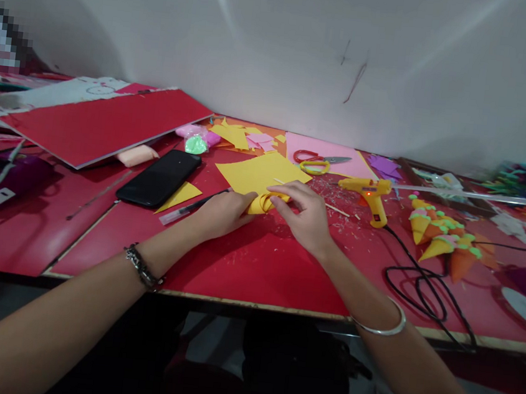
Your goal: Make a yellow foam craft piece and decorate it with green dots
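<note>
A rolled piece of yellow paper (258, 206) is held between my two hands above the red table. My left hand (229, 213) closes on its left side. On the right, the thumb and fingers of my right hand (304, 215) pinch the curled edge, where the roll shows its spiral opening. Behind the hands lies a flat yellow sheet (257, 170). A thin stick (337, 210) rests just right of my right hand. Left of my left hand are a capped pen (191, 207) and a yellow paper triangle (179, 196).
A black phone (159, 178) lies at left. Scissors with red and yellow handles (316, 162) rest at the back. To the right stands a yellow glue gun (373, 199), its red light lit and its black cord (418, 279) looped, beside several small decorated paper cones (441, 241).
</note>
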A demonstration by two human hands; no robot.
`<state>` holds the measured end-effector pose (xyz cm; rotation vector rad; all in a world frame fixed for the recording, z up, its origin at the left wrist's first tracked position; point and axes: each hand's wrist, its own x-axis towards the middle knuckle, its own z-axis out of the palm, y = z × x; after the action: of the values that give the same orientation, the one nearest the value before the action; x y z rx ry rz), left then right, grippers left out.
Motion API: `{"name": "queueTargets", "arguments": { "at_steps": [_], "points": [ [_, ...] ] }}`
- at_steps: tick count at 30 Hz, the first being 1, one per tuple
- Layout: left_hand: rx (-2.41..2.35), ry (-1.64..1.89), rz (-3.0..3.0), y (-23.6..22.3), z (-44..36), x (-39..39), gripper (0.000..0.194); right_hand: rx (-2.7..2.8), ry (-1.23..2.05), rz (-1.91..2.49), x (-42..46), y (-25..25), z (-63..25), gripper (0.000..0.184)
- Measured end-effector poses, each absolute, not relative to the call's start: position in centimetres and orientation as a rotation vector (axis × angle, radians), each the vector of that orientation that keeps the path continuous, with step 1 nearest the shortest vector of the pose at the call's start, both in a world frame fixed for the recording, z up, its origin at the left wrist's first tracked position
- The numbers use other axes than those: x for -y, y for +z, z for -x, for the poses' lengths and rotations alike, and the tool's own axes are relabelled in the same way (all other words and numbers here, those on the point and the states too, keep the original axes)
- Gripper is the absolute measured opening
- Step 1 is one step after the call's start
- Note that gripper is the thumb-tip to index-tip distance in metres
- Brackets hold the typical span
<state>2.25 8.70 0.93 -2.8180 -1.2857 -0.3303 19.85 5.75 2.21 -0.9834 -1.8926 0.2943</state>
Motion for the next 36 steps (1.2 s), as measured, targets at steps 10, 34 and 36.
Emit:
{"name": "queueTargets", "arguments": {
  "at_steps": [10,34,36],
  "points": [
    [1.245,-0.536,2.972,0.46,-2.17,-9.08,0.031,1.914,0.327,0.997,-5.68,2.17,-19.84,0.024],
    [1.244,-0.786,3.061,0.6,-2.31,-9.04,0.026,1.967,0.442,0.915,-5.7,2.31,-19.67,0.038],
    [1.261,-0.809,3.041,0.57,-2.35,-9.11,0.024,1.956,0.457,0.904,-5.64,2.34,-19.76,0.039]
  ]
}}
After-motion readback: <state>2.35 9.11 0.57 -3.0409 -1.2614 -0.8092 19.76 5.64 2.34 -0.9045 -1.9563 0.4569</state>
